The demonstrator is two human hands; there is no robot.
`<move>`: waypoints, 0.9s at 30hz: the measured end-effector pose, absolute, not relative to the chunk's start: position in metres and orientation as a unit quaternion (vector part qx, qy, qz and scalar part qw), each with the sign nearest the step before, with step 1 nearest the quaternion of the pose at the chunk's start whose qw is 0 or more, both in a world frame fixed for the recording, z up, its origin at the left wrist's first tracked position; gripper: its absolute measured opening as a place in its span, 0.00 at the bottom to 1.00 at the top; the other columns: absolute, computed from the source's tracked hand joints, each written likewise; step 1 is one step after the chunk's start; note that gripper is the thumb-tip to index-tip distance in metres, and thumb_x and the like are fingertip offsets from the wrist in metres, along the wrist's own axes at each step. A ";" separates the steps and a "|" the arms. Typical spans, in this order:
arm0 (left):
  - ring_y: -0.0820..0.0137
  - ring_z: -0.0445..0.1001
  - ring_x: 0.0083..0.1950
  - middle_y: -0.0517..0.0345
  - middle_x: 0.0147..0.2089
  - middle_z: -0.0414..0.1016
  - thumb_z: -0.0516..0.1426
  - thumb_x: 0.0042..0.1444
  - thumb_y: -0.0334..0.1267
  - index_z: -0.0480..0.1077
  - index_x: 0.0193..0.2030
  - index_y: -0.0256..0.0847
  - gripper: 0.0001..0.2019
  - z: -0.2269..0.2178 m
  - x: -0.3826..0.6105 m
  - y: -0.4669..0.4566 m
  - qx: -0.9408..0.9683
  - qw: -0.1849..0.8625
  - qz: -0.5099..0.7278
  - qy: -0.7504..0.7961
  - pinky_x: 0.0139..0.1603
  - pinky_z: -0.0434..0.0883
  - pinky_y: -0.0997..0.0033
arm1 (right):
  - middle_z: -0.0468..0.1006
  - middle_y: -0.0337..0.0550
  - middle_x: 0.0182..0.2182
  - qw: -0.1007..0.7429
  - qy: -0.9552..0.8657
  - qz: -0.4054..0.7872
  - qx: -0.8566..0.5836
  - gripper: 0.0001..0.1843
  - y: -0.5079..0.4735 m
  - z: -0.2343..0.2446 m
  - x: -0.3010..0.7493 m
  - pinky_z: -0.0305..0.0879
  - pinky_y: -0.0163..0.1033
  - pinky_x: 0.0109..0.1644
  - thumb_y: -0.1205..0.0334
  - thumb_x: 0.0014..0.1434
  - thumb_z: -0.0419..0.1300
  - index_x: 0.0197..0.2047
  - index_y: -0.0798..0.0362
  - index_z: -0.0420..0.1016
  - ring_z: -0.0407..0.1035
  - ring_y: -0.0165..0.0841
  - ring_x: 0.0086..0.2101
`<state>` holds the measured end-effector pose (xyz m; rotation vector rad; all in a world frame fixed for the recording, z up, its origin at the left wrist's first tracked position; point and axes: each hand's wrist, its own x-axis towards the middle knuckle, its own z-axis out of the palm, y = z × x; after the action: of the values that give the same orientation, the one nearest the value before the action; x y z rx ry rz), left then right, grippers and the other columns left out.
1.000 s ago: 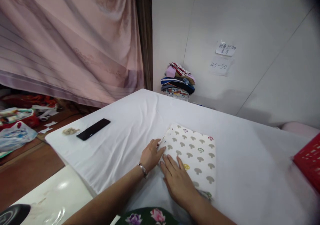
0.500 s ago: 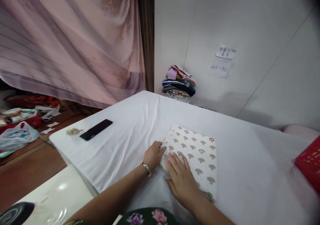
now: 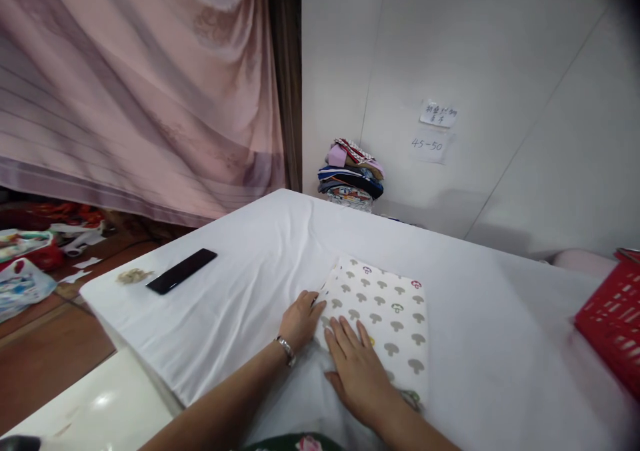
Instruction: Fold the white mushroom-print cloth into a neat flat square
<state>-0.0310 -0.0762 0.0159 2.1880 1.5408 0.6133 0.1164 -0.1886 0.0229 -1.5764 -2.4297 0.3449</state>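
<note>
A folded white cloth (image 3: 395,297) printed with grey mushrooms and a few coloured ones lies on the white-covered table in front of me. At its left edge is my left hand (image 3: 300,321), a bracelet on the wrist, with its fingers bent and closed on the cloth's edge. My right hand (image 3: 361,371) rests flat on the lower left part of the cloth, fingers stretched out. It covers some of the print and the near edge.
A black phone-like slab (image 3: 183,272) and a beige tangle (image 3: 134,276) lie on the table's left side. A red plastic basket (image 3: 607,311) stands at the right. Folded clothes (image 3: 351,174) are stacked beyond the far edge, by the wall. A pink curtain (image 3: 150,91) hangs at left.
The view has shifted slightly, showing more of the red basket. Both hands stay at nearly the same places on the cloth, which keeps its folded shape.
</note>
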 end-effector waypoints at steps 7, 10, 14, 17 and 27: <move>0.70 0.71 0.42 0.54 0.43 0.69 0.48 0.60 0.40 0.65 0.45 0.40 0.11 0.019 -0.033 -0.073 0.789 0.188 0.198 0.550 0.44 0.65 0.71 | 0.41 0.41 0.66 0.126 -0.820 0.201 -0.521 0.34 -0.189 0.041 0.125 0.29 0.52 0.65 0.50 0.61 0.49 0.66 0.49 0.42 0.33 0.39 0.64; 0.68 0.71 0.44 0.53 0.46 0.69 0.48 0.59 0.42 0.65 0.48 0.40 0.13 0.026 -0.032 -0.075 0.804 0.157 0.212 0.533 0.46 0.67 0.68 | 0.41 0.40 0.66 0.153 -0.788 0.222 -0.554 0.34 -0.182 0.055 0.149 0.32 0.49 0.66 0.47 0.61 0.46 0.66 0.49 0.43 0.34 0.36 0.64; 0.63 0.61 0.59 0.50 0.58 0.63 0.48 0.59 0.47 0.61 0.55 0.41 0.21 0.031 -0.021 -0.079 0.860 0.056 0.274 0.427 0.57 0.60 0.60 | 0.42 0.42 0.65 0.194 -0.690 0.144 -0.682 0.32 -0.169 0.062 0.194 0.30 0.49 0.65 0.48 0.62 0.44 0.65 0.52 0.46 0.32 0.36 0.64; 0.61 0.54 0.64 0.51 0.64 0.57 0.47 0.59 0.49 0.60 0.59 0.42 0.24 0.024 -0.010 -0.077 0.905 0.019 0.239 0.351 0.61 0.55 0.56 | 0.42 0.44 0.65 0.193 -0.642 0.106 -0.734 0.32 -0.161 0.059 0.215 0.32 0.49 0.65 0.50 0.61 0.45 0.65 0.54 0.48 0.32 0.37 0.64; 0.60 0.48 0.67 0.56 0.66 0.51 0.43 0.59 0.54 0.57 0.62 0.44 0.28 0.014 -0.006 -0.073 0.918 0.048 0.140 0.368 0.63 0.50 0.52 | 0.42 0.48 0.65 0.075 -0.615 0.063 -0.783 0.35 -0.107 0.039 0.235 0.29 0.49 0.63 0.45 0.61 0.41 0.65 0.58 0.48 0.32 0.40 0.64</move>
<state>-0.0056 -0.0734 0.0136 2.7980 1.1226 0.4256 0.2345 -0.1067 0.0392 -2.3474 -1.8434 0.1893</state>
